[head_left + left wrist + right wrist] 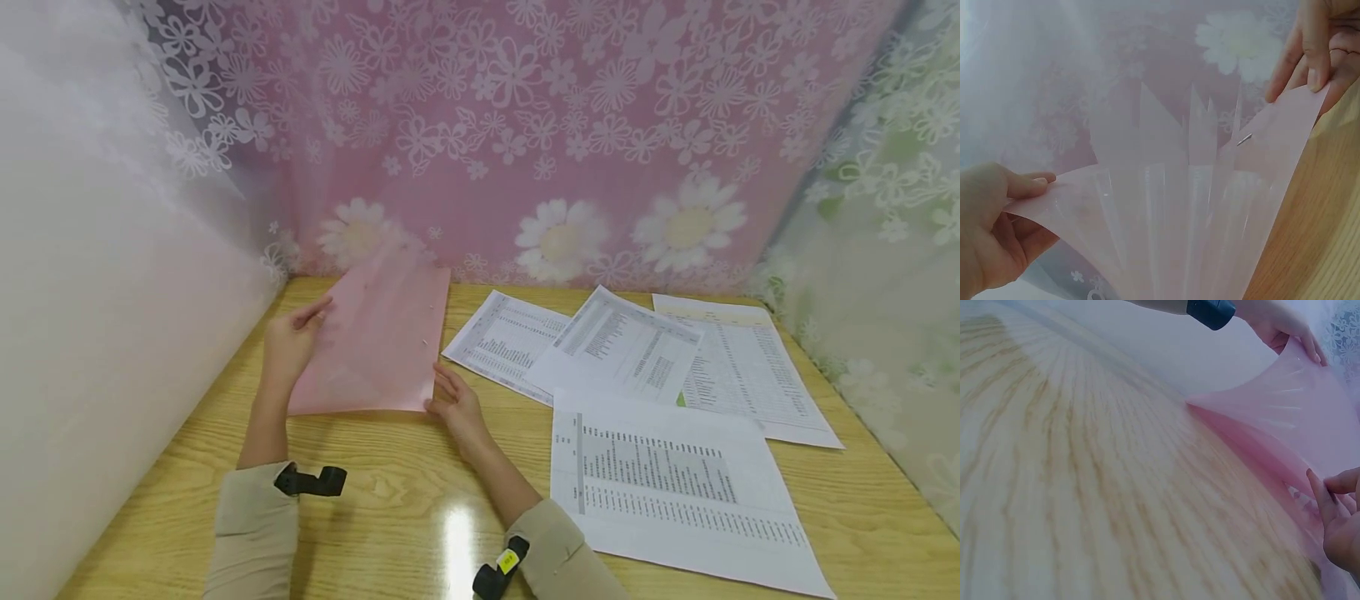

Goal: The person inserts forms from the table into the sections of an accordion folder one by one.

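Note:
A pink plastic folder (378,350) with translucent leaves is held up at the left back of the table. My left hand (288,348) pinches its left side, thumb on top and fingers behind. Its right edge, near the lower corner, is pinched by my right hand (460,410). Several clear leaves (1163,131) stand fanned between both hands in the left wrist view, and a small metal staple (1244,140) shows near the right one. From the right wrist, the near edge of the pink folder (1316,406) bows apart into a gap.
Printed paper sheets lie overlapping on the right: one in front (660,525), one on top (600,358), one at the back right (780,367) and one at the left (487,354). Patterned curtain (480,108) bounds the wood table (390,517) behind; a white one (112,292) stands left.

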`<state>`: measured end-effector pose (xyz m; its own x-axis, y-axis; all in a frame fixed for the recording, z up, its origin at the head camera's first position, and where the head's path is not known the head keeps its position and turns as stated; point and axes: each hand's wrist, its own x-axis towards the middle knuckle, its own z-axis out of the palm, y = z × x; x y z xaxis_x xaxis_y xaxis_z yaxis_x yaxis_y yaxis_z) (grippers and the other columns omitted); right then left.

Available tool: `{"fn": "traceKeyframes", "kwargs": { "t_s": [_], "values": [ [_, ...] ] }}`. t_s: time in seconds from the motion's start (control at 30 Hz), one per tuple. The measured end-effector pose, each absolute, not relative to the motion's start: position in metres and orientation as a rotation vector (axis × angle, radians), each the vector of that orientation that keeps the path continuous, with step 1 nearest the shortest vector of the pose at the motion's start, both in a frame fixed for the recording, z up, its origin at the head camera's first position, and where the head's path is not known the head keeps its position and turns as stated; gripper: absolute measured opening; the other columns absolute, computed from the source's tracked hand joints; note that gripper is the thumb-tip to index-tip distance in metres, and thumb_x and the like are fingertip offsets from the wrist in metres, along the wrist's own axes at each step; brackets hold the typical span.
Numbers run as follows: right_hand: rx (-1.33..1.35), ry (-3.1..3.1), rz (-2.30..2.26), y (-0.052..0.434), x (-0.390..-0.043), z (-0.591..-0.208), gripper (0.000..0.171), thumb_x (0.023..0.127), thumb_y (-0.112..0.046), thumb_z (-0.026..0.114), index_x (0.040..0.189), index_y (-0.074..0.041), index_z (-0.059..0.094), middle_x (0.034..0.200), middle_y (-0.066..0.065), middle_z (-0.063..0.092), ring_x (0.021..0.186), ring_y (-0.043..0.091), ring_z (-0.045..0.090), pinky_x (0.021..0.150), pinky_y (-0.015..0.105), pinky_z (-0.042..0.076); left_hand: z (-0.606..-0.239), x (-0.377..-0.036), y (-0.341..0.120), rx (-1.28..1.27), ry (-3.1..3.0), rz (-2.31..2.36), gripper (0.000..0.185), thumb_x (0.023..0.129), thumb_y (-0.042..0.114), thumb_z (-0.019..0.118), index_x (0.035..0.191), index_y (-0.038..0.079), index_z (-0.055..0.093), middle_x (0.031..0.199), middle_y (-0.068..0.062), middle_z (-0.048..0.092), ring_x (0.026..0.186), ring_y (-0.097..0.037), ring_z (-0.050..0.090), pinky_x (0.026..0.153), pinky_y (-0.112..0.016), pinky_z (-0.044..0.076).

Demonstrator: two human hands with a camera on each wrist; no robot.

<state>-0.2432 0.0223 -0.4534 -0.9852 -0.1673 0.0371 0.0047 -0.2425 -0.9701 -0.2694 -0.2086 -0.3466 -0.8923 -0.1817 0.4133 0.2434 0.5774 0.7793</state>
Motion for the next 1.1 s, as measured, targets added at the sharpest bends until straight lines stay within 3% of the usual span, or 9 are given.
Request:
{"fn": "traceKeyframes", "kwargs": {
  "t_s": [0.03, 0.1, 0.17, 0.37, 0.5, 0.67, 1.1],
  "values": [
    [-0.209, 1.867, -2.382, 0.023, -0.241, -0.450, 0.064, 0.078, 0.017, 0.055, 0.137, 0.000, 0.039, 0.135, 0.023, 0.041, 0.116, 0.033, 0.046, 0.078, 0.029, 0.049, -0.346, -0.269, -0.210, -0.037, -2.345, -1.301, 0.025, 0.092, 0.007, 0.055, 0.114, 0.003, 0.064, 0.115, -0.013, 0.060, 0.077, -0.017, 0.057, 0.055, -0.018, 0.034],
    [-0.231, 1.875, -2.380, 0.024, -0.237, -0.442, 0.063, 0.079, 0.016, 0.054, 0.138, 0.001, 0.038, 0.135, 0.024, 0.040, 0.122, 0.034, 0.038, 0.081, 0.030, 0.048, -0.346, -0.269, -0.213, -0.014, -2.311, -1.382, 0.025, 0.093, 0.008, 0.055, 0.115, 0.002, 0.064, 0.118, -0.011, 0.059, 0.104, -0.018, 0.054, 0.067, -0.016, 0.038],
    [-0.253, 1.889, -2.377, 0.024, -0.234, -0.435, 0.062, 0.079, 0.016, 0.054, 0.138, 0.002, 0.038, 0.135, 0.025, 0.039, 0.126, 0.034, 0.033, 0.082, 0.030, 0.047, -0.345, -0.268, -0.215, -0.001, -2.277, -1.472, 0.026, 0.093, 0.009, 0.054, 0.117, 0.001, 0.062, 0.121, -0.012, 0.057, 0.116, -0.020, 0.048, 0.077, -0.016, 0.041],
    [-0.272, 1.835, -2.421, 0.025, -0.230, -0.430, 0.062, 0.080, 0.016, 0.052, 0.138, 0.003, 0.036, 0.138, 0.024, 0.036, 0.123, 0.033, 0.037, 0.081, 0.029, 0.048, -0.345, -0.268, -0.219, -0.017, -2.168, -1.631, 0.029, 0.093, 0.009, 0.055, 0.119, -0.005, 0.058, 0.122, -0.017, 0.055, 0.117, -0.020, 0.048, 0.090, -0.019, 0.039],
    [-0.268, 1.803, -2.452, 0.025, -0.236, -0.441, 0.062, 0.080, 0.016, 0.054, 0.138, 0.001, 0.037, 0.137, 0.024, 0.037, 0.120, 0.033, 0.041, 0.080, 0.028, 0.048, -0.345, -0.268, -0.221, -0.022, -2.145, -1.661, 0.030, 0.093, 0.009, 0.055, 0.119, -0.005, 0.058, 0.122, -0.016, 0.055, 0.118, -0.020, 0.047, 0.091, -0.019, 0.038],
    [-0.244, 1.785, -2.473, 0.023, -0.239, -0.451, 0.063, 0.080, 0.015, 0.055, 0.139, -0.003, 0.039, 0.138, 0.021, 0.038, 0.126, 0.030, 0.034, 0.080, 0.028, 0.048, -0.346, -0.268, -0.220, -0.007, -2.161, -1.660, 0.029, 0.093, 0.010, 0.055, 0.120, -0.002, 0.059, 0.122, -0.015, 0.055, 0.117, -0.018, 0.048, 0.090, -0.019, 0.039],
    [-0.166, 1.811, -2.460, 0.025, -0.236, -0.448, 0.061, 0.080, 0.014, 0.054, 0.137, -0.003, 0.042, 0.138, 0.021, 0.039, 0.125, 0.030, 0.036, 0.078, 0.026, 0.048, -0.347, -0.266, -0.215, -0.064, -2.166, -1.707, 0.029, 0.094, 0.008, 0.052, 0.120, -0.004, 0.058, 0.123, -0.016, 0.055, 0.116, -0.019, 0.048, 0.088, -0.018, 0.039]
  ]
}}
